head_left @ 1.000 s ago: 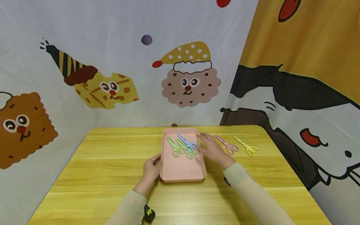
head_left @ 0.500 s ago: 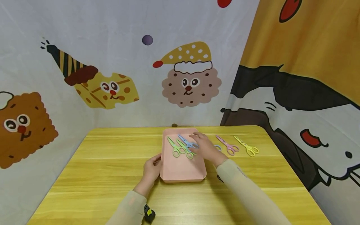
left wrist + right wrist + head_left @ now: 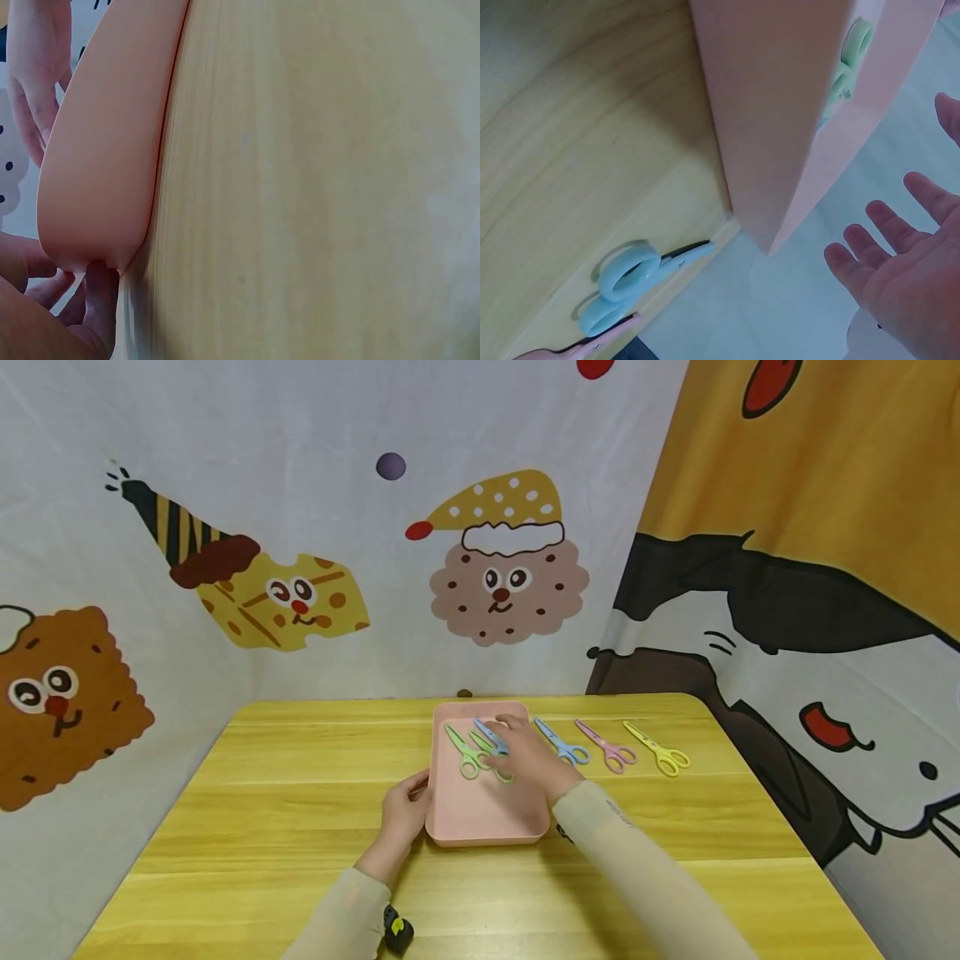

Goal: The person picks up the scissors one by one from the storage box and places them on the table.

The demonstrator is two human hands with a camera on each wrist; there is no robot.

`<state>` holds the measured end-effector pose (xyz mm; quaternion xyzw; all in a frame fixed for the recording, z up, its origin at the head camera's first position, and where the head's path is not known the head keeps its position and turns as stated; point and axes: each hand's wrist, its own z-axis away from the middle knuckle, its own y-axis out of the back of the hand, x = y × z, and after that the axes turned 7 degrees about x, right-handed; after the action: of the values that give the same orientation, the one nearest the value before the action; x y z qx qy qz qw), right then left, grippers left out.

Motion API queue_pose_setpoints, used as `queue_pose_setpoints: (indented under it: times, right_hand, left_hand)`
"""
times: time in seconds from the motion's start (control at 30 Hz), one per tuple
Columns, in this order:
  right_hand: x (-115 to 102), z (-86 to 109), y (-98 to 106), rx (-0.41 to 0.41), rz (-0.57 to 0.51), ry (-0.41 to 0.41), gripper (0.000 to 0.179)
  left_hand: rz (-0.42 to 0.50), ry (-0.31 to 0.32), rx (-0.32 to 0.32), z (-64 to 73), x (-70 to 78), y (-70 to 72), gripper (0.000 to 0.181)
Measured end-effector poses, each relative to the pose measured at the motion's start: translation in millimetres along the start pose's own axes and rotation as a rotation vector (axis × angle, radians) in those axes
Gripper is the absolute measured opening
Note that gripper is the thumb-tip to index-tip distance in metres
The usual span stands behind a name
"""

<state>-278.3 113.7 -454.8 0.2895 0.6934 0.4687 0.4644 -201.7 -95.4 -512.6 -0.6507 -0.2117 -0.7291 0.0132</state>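
Note:
My left hand (image 3: 403,810) rests at the left side of a shallow pink tray (image 3: 480,822), its fingers and thumb against the outer wall near the front corner. Over the tray, my right hand (image 3: 528,756) is spread above the small scissors lying inside. One pair of green scissors (image 3: 465,752) shows at the left; a second green pair and blue scissors (image 3: 486,732) are partly covered by the hand. In the right wrist view the spread right fingers (image 3: 895,231) hold nothing, and green handles (image 3: 856,43) show inside the tray.
To the tray's right, blue scissors (image 3: 553,739), pink scissors (image 3: 606,747) and yellow scissors (image 3: 655,749) lie in a row on the wooden table (image 3: 285,793). A cartoon-printed cloth (image 3: 405,635) hangs behind the table's back edge.
My right hand has moved left from the tray's right rim to over its middle, uncovering the blue scissors on the table and covering scissor handles. My left hand and the tray stay put.

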Motion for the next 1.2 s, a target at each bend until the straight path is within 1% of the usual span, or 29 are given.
queue_pose_setpoints:
  times: [0.13,0.43,0.6,0.7,0.83,0.97,1.2]
  right_hand:
    - [-4.6,-1.5,-1.9,-0.014,0.018,-0.008,0.069]
    - [-14.0,-7.4,-7.1,-0.046,0.012,-0.013,0.073]
    - [-18.2,-10.9,-15.9,-0.066,0.018,-0.037,0.072]
    - [-22.3,-12.2,-18.1,-0.094,0.025,-0.051,0.072]
    - [-26.9,-11.0,-17.6,-0.145,0.059,-0.048,0.066]
    - [-30.3,-9.3,-16.7,-0.188,0.088,-0.043,0.062]
    - [-36.5,-11.7,-17.1,-0.19,0.075,-0.059,0.063]
  left_hand:
    - [0.005,-0.002,-0.001,0.1,-0.6,-0.5,0.034]
    - [0.002,-0.005,0.0,-0.9,-1.1,-1.1,0.034]
    - [-0.006,-0.032,0.012,-0.1,-0.8,-1.8,0.033]
    - [0.002,-0.036,0.009,0.3,-1.1,-1.3,0.033]
    - [0.023,-0.042,0.003,0.9,-1.3,0.1,0.034]
    - [0.02,-0.053,0.0,1.9,-0.1,0.8,0.034]
    - [0.026,-0.046,0.006,2.3,-0.2,0.8,0.034]
